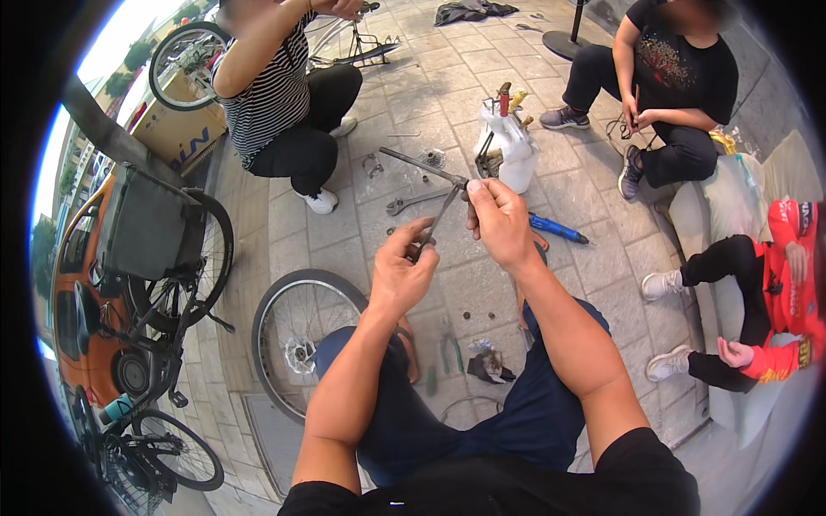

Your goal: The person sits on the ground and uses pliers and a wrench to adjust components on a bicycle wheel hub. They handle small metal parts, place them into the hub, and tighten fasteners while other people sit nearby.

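Note:
My right hand [499,219] is closed around the near end of a long, dark metal rod [417,163], which points away to the left. My left hand [404,268] pinches a slim metal tool [444,213] whose far end meets the rod close to my right fingertips. The tool's exact kind is hard to make out. Below the rod, an adjustable wrench [415,203] lies on the paving, with a small toothed sprocket [433,158] beyond it. A blue pen-shaped tool with a dark tip [559,229] rests right of my right hand.
A bicycle wheel [261,344] lies by my left leg. Green-handled pliers [446,353] and a dark rag [490,368] are between my feet. A white jug of tools [518,168] stands ahead. People sit or crouch around; a bicycle [159,249] stands left.

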Demonstrator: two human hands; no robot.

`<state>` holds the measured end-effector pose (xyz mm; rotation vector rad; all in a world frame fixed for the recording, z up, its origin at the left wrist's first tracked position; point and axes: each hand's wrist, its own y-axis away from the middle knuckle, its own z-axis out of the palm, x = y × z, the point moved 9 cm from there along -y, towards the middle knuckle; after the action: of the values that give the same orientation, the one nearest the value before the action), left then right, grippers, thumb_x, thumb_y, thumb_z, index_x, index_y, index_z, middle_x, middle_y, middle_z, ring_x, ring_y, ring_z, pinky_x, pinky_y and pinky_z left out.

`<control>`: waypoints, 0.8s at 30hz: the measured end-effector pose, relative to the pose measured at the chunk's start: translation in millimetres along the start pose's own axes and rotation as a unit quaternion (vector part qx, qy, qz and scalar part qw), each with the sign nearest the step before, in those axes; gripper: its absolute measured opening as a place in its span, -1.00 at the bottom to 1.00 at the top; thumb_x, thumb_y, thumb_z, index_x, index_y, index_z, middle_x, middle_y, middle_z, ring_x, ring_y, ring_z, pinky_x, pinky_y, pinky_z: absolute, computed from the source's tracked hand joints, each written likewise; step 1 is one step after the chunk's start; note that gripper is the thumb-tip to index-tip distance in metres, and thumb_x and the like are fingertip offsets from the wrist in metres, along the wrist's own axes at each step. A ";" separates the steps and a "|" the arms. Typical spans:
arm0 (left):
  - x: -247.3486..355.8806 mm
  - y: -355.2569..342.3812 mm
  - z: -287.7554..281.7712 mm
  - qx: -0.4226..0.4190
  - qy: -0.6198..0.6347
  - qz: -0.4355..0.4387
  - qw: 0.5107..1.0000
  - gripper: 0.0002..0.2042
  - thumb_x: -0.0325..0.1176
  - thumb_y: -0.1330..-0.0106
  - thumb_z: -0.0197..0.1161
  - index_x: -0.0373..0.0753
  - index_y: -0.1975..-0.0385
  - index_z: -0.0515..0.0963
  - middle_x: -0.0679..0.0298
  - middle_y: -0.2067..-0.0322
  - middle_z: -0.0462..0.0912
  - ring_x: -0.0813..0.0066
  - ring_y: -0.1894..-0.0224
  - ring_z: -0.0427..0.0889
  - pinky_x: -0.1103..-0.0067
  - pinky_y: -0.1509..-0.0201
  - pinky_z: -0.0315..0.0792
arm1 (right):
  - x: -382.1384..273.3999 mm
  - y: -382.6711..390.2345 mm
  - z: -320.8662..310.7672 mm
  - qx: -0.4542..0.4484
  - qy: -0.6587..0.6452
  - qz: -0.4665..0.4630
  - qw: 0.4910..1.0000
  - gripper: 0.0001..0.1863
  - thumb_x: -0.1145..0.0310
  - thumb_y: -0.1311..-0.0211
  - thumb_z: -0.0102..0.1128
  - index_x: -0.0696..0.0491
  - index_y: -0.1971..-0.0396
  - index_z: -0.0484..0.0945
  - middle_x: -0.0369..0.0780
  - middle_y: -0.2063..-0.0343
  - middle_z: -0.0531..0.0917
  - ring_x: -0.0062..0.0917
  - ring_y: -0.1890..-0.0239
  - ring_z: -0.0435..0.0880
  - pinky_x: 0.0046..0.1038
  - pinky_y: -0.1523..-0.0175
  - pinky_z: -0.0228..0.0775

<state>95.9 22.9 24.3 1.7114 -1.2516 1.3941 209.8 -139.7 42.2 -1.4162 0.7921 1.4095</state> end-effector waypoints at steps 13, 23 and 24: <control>-4.5 9.5 6.8 0.009 0.061 -0.032 0.998 -0.54 -0.55 -0.34 0.27 -0.27 -0.27 0.60 0.34 0.18 0.69 0.76 0.37 0.53 0.68 0.28 0.48 | -0.7 -0.4 6.7 -0.022 0.032 0.030 0.999 -0.62 0.12 -0.65 0.10 0.14 0.26 0.60 -0.35 0.58 0.55 -0.72 0.55 0.52 -0.59 0.47 0.35; -3.1 11.5 14.3 0.004 0.059 -0.039 0.997 -0.54 -0.54 -0.36 0.26 -0.27 -0.29 0.58 0.35 0.17 0.67 0.77 0.37 0.52 0.69 0.27 0.47 | 7.1 -0.9 4.1 -0.023 0.002 0.066 0.998 -0.62 0.12 -0.65 0.10 0.15 0.27 0.60 -0.34 0.55 0.55 -0.70 0.53 0.55 -0.57 0.46 0.38; -2.2 11.2 14.2 0.004 0.059 -0.035 0.998 -0.54 -0.54 -0.37 0.26 -0.27 -0.29 0.57 0.35 0.17 0.67 0.77 0.37 0.53 0.69 0.27 0.47 | 5.7 -1.0 4.2 -0.022 0.001 0.052 0.998 -0.62 0.13 -0.65 0.10 0.16 0.27 0.60 -0.34 0.55 0.55 -0.70 0.53 0.55 -0.57 0.45 0.39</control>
<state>91.2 6.9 17.1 1.6371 -1.1111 1.4394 210.0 -134.5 37.4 -1.4269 0.8511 1.5145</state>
